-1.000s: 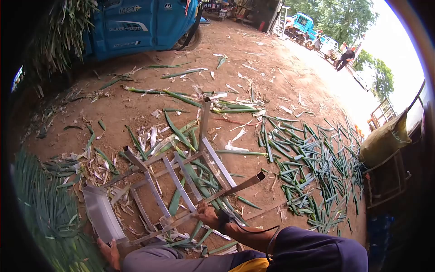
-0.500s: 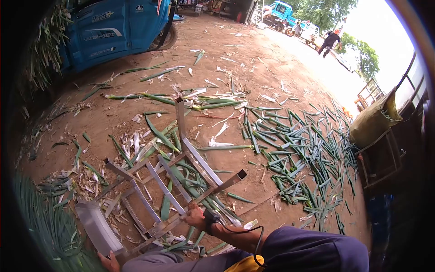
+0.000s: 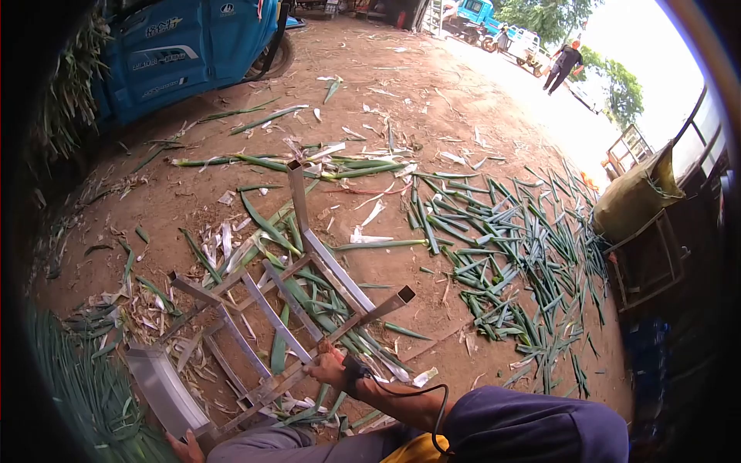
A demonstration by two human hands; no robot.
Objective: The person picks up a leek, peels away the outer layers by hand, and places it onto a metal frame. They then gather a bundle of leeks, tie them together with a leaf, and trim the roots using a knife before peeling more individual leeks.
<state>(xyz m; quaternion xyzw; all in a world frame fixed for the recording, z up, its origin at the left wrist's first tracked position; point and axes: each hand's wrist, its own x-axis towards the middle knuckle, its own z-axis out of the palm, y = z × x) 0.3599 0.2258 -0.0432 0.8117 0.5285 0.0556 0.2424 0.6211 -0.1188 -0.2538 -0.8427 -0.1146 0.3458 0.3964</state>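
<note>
A metal frame of square tubes with several slats and open-ended legs stands over the leaf litter in front of me. Around one of its rails, near the middle bottom, my right hand is closed; a black band with a cable sits on that wrist. At the bottom left my left hand grips the lower end of the frame's broad curved metal panel. Only part of that hand shows. Green leek-like leaves lie on the ground under the frame.
Cut green stalks are heaped on the dirt to the right. Long green leaves are piled at lower left. A blue vehicle stands at upper left, a sack at right. A person is on foot far back.
The view has shifted slightly, so the scene sits a little to the left. The distant person has changed stance. Both hands keep their hold on the metal frame.
</note>
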